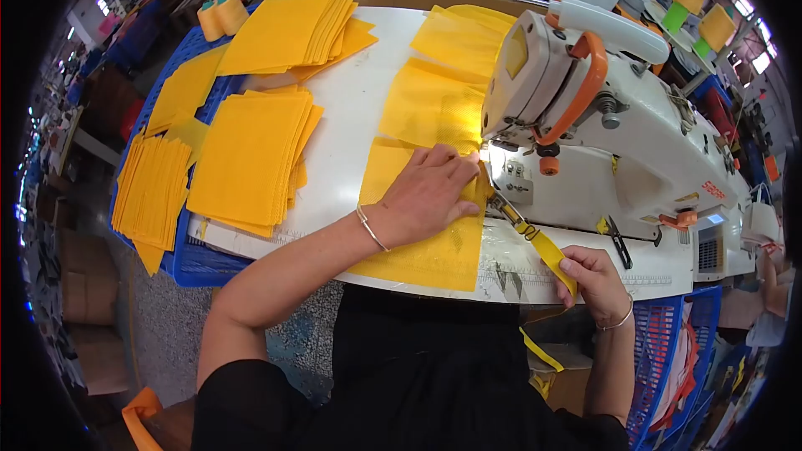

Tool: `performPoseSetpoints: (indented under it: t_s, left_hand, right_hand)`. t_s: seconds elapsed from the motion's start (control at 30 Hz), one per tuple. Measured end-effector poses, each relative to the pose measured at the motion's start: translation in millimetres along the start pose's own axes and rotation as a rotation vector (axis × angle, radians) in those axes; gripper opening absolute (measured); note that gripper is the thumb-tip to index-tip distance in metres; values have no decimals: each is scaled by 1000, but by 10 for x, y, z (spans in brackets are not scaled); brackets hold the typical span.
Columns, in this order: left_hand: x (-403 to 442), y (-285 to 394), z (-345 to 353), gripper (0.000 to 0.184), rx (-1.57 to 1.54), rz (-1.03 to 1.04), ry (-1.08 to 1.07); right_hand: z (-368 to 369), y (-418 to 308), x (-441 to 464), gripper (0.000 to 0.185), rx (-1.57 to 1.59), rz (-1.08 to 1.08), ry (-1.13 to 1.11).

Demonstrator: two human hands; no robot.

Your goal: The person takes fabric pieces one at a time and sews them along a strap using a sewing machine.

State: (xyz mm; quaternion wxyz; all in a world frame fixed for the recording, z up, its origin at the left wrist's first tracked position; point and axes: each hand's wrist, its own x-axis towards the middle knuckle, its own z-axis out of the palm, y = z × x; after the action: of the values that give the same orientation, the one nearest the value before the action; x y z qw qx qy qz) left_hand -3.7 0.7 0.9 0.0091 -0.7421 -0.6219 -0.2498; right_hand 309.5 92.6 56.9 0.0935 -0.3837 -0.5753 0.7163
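My left hand (428,194) lies on a yellow fabric panel (409,260) on the sewing table, thumb apart, fingertips close to the lit needle area of the sewing machine (622,83). Held between the thumb and fingers of my right hand (595,281) is a yellow binding tape (549,255). That strip runs up through a metal tape guide (511,215) toward the presser foot. Behind the panel under my left hand, more yellow fabric (434,104) extends to the far table edge. The machine head hides the needle itself.
Stacks of yellow fabric pieces (242,159) sit at the left, partly over a blue crate (196,263). Thread cones (222,17) stand behind them. Black thread snips (619,244) lie right of the tape. Another blue basket (656,351) is below the table's right side.
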Motion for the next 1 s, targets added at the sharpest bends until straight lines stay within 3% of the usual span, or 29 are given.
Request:
performPoseSetpoints:
  t_s: [0.23, 0.4, 0.57, 1.0]
  left_hand:
    - [10, 86, 1, 46, 142, 67, 136]
    - [20, 106, -39, 39, 169, 28, 18]
    - [-21, 91, 50, 36, 185, 124, 153]
    - [-16, 86, 23, 34, 128, 131, 136]
  right_hand:
    - [-98, 25, -36, 19, -42, 9, -69]
    - [-171, 74, -66, 19, -43, -10, -95]
    - [-210, 79, -97, 20, -41, -15, -100]
    - [-260, 129, -90, 20, -23, -34, -104]
